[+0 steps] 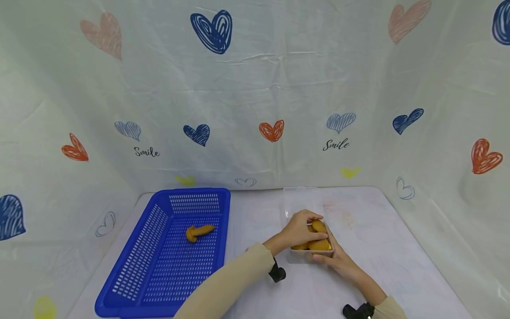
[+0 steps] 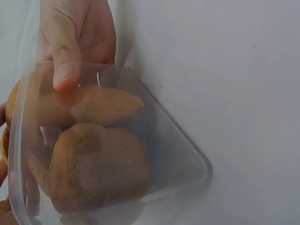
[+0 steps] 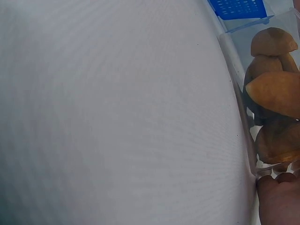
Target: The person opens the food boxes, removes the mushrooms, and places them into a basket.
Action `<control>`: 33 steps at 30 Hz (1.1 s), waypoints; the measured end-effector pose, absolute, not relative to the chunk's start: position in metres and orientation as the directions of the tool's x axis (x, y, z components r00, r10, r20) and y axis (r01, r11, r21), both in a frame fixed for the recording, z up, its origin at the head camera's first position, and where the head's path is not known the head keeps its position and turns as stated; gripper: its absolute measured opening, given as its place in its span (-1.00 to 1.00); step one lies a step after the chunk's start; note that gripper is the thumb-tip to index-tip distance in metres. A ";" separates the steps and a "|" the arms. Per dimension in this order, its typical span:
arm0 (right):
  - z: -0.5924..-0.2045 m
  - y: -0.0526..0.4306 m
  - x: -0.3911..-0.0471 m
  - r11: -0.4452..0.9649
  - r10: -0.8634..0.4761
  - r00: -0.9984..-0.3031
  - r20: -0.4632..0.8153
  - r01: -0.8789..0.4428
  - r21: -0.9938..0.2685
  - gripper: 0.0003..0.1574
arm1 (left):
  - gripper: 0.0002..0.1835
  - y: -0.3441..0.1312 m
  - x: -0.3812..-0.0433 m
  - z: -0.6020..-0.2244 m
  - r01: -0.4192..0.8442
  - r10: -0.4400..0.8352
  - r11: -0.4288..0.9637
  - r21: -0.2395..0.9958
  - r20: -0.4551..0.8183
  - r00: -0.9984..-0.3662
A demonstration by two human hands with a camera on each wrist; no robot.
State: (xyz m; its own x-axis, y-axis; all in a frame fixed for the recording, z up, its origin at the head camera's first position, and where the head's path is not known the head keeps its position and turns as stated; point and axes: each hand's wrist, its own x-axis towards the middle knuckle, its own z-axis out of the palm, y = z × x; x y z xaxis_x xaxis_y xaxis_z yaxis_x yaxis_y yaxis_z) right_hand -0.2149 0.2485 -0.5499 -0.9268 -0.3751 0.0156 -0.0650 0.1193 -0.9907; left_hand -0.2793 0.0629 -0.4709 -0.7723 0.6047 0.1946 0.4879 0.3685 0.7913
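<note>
A clear plastic box (image 1: pixel 301 257) full of brown mushrooms (image 1: pixel 320 245) stands on the table. My left hand (image 1: pixel 299 228) reaches over it from the left, thumb and fingers curled about a mushroom (image 1: pixel 318 226) at the top; part of it is hidden by the fingers. At the box's right front corner, my right hand (image 1: pixel 338 261) grips the wall, its thumb (image 2: pixel 66 72) lying against the clear plastic. Through that wall several mushrooms (image 2: pixel 101 164) show in the left wrist view. The right wrist view shows mushrooms (image 3: pixel 274 93) inside the box, beside the fingers.
To the left stands a blue plastic basket (image 1: pixel 159 257) with one mushroom (image 1: pixel 199 231) in it. The clear lid (image 1: pixel 303 200) is at the box's far side. A white sheet with hearts (image 1: pixel 275 88) hangs behind the white table (image 1: pixel 358 221).
</note>
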 end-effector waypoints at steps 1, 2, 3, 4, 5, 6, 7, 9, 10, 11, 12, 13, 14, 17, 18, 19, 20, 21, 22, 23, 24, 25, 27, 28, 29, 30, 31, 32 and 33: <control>-0.550 0.249 -0.215 0.121 -0.373 -0.928 0.014 -0.064 -0.991 0.30 | -0.45 0.064 -0.279 -0.471 0.479 0.591 0.374 0.794 0.194 -0.783; -0.550 0.249 -0.215 0.124 -0.371 -0.929 0.012 -0.063 -0.990 0.30 | -0.45 0.065 -0.278 -0.471 0.468 0.577 0.376 0.799 0.193 -0.794; -0.550 0.249 -0.215 0.128 -0.368 -0.930 0.011 -0.063 -0.990 0.30 | -0.46 0.066 -0.278 -0.471 0.460 0.564 0.376 0.805 0.195 -0.803; -0.550 0.248 -0.215 0.127 -0.368 -0.930 0.013 -0.065 -0.990 0.30 | -0.48 0.067 -0.277 -0.471 0.452 0.551 0.369 0.812 0.201 -0.810; -0.550 0.248 -0.215 0.129 -0.366 -0.931 0.011 -0.063 -0.990 0.30 | -0.50 0.067 -0.277 -0.471 0.447 0.540 0.362 0.818 0.206 -0.816; -0.550 0.248 -0.215 0.131 -0.365 -0.931 0.012 -0.064 -0.989 0.30 | -0.51 0.067 -0.276 -0.472 0.443 0.532 0.353 0.824 0.213 -0.819; -0.550 0.248 -0.215 0.133 -0.364 -0.931 0.012 -0.064 -0.989 0.30 | -0.53 0.067 -0.276 -0.472 0.442 0.526 0.343 0.829 0.220 -0.822; -0.550 0.247 -0.214 0.136 -0.360 -0.933 0.009 -0.062 -0.989 0.30 | -0.55 0.067 -0.276 -0.472 0.444 0.521 0.331 0.832 0.231 -0.821; -0.549 0.247 -0.214 0.139 -0.358 -0.934 0.005 -0.059 -0.988 0.30 | -0.56 0.067 -0.276 -0.472 0.448 0.523 0.325 0.833 0.236 -0.819; -0.549 0.248 -0.214 0.146 -0.354 -0.935 0.001 -0.056 -0.988 0.30 | -0.56 0.067 -0.277 -0.473 0.450 0.524 0.322 0.833 0.239 -0.817; -0.549 0.248 -0.214 0.154 -0.348 -0.937 -0.003 -0.054 -0.987 0.30 | -0.56 0.066 -0.277 -0.473 0.453 0.528 0.317 0.833 0.242 -0.814; -0.549 0.248 -0.214 0.162 -0.343 -0.939 -0.008 -0.051 -0.985 0.30 | -0.56 0.066 -0.277 -0.472 0.452 0.530 0.312 0.835 0.242 -0.813; -0.549 0.248 -0.214 0.171 -0.337 -0.941 -0.012 -0.048 -0.984 0.30 | -0.57 0.065 -0.277 -0.472 0.453 0.533 0.309 0.836 0.242 -0.811; -0.549 0.248 -0.214 0.181 -0.323 -0.946 -0.021 -0.040 -0.983 0.30 | -0.57 0.064 -0.277 -0.472 0.456 0.538 0.298 0.839 0.247 -0.806; -0.550 0.248 -0.214 0.182 -0.319 -0.947 -0.025 -0.036 -0.983 0.30 | -0.57 0.064 -0.277 -0.472 0.454 0.538 0.296 0.840 0.246 -0.806; -0.549 0.248 -0.214 0.181 -0.318 -0.948 -0.028 -0.032 -0.983 0.31 | -0.57 0.064 -0.277 -0.472 0.455 0.538 0.294 0.841 0.248 -0.806; -0.549 0.247 -0.215 0.176 -0.315 -0.949 -0.029 -0.029 -0.984 0.31 | -0.57 0.063 -0.278 -0.472 0.455 0.537 0.293 0.841 0.249 -0.806; -0.549 0.247 -0.215 0.172 -0.317 -0.948 -0.029 -0.027 -0.985 0.31 | -0.57 0.063 -0.278 -0.471 0.452 0.536 0.290 0.843 0.249 -0.807; -0.549 0.247 -0.215 0.173 -0.316 -0.948 -0.031 -0.025 -0.985 0.31 | -0.58 0.063 -0.278 -0.471 0.447 0.533 0.287 0.847 0.247 -0.809; -0.549 0.246 -0.215 0.176 -0.317 -0.948 -0.034 -0.024 -0.984 0.31 | -0.58 0.063 -0.278 -0.470 0.441 0.532 0.283 0.852 0.243 -0.811; -0.548 0.246 -0.214 0.181 -0.318 -0.948 -0.034 -0.025 -0.983 0.31 | -0.58 0.062 -0.277 -0.469 0.433 0.530 0.277 0.858 0.239 -0.813; -0.548 0.246 -0.214 0.183 -0.318 -0.948 -0.034 -0.026 -0.983 0.30 | -0.59 0.062 -0.277 -0.468 0.424 0.528 0.272 0.864 0.235 -0.816; -0.548 0.245 -0.214 0.196 -0.314 -0.949 -0.034 -0.030 -0.980 0.30 | -0.59 0.061 -0.277 -0.465 0.407 0.523 0.254 0.877 0.229 -0.821; -0.548 0.245 -0.214 0.201 -0.313 -0.949 -0.033 -0.033 -0.979 0.30 | -0.59 0.061 -0.276 -0.464 0.400 0.521 0.246 0.883 0.228 -0.823; -0.547 0.245 -0.214 0.205 -0.313 -0.949 -0.030 -0.036 -0.978 0.30 | -0.59 0.060 -0.276 -0.462 0.397 0.518 0.237 0.887 0.230 -0.824; -0.547 0.245 -0.214 0.208 -0.312 -0.950 -0.028 -0.039 -0.977 0.30 | -0.59 0.060 -0.277 -0.461 0.395 0.516 0.228 0.890 0.234 -0.824; -0.547 0.246 -0.215 0.209 -0.307 -0.951 -0.029 -0.038 -0.977 0.30 | -0.60 0.060 -0.277 -0.459 0.396 0.514 0.221 0.891 0.239 -0.824; -0.547 0.246 -0.215 0.210 -0.304 -0.952 -0.029 -0.037 -0.977 0.31 | -0.60 0.060 -0.277 -0.458 0.397 0.512 0.211 0.893 0.245 -0.823; -0.547 0.246 -0.215 0.208 -0.302 -0.953 -0.028 -0.037 -0.977 0.31 | -0.60 0.059 -0.277 -0.456 0.396 0.510 0.203 0.895 0.249 -0.823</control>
State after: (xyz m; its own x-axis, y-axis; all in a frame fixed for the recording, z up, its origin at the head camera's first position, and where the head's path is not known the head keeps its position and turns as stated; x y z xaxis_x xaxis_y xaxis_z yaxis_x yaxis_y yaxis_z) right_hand -0.2148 0.2459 -0.5473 -0.9529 -0.3020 -0.0280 -0.0372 0.2083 -0.9774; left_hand -0.2772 0.0592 -0.4559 -0.8232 0.5103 0.2489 0.3964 0.2028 0.8954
